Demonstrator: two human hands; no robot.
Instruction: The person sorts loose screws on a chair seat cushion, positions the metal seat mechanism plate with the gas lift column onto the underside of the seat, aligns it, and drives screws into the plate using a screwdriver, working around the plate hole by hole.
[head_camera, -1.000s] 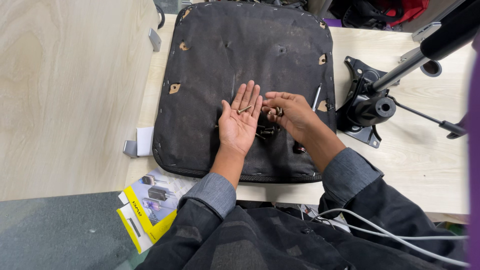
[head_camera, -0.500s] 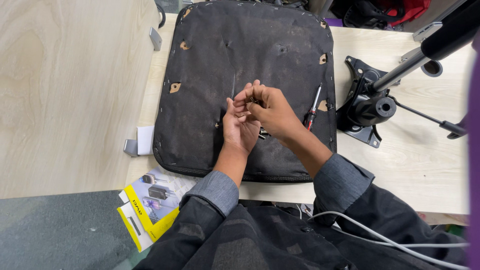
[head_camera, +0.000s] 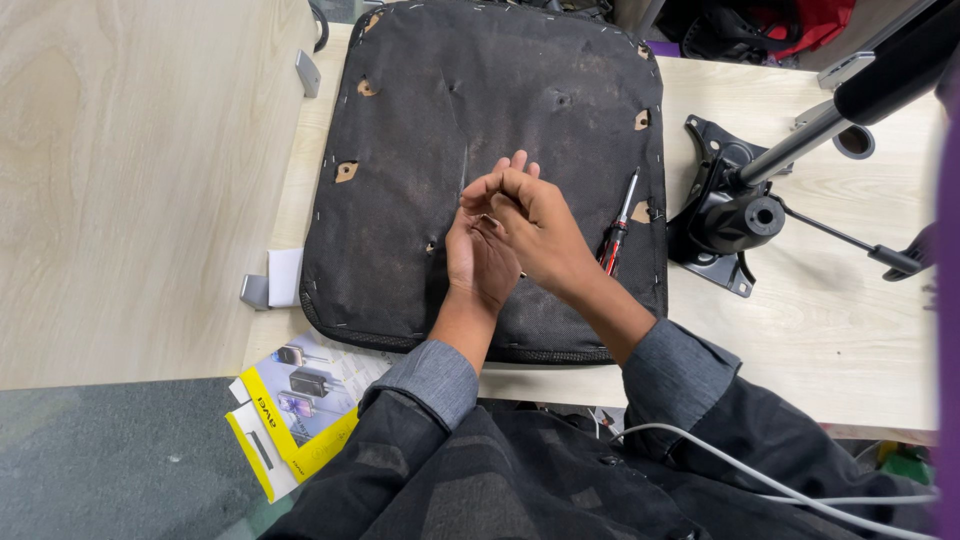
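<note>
Head view: hands (head_camera: 510, 225) meet above the seat base (head_camera: 480, 150), screwdriver (head_camera: 617, 225) beside

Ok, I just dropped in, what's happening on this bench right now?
A person is working over an upturned black seat cushion lying on a light wooden table. The left hand is held palm up above the cushion, and the right hand reaches into it with fingers pinched together; whatever is between them is too small to make out. A red-handled screwdriver lies on the cushion by the right hand. A black chair mechanism sits on the table to the right.
</note>
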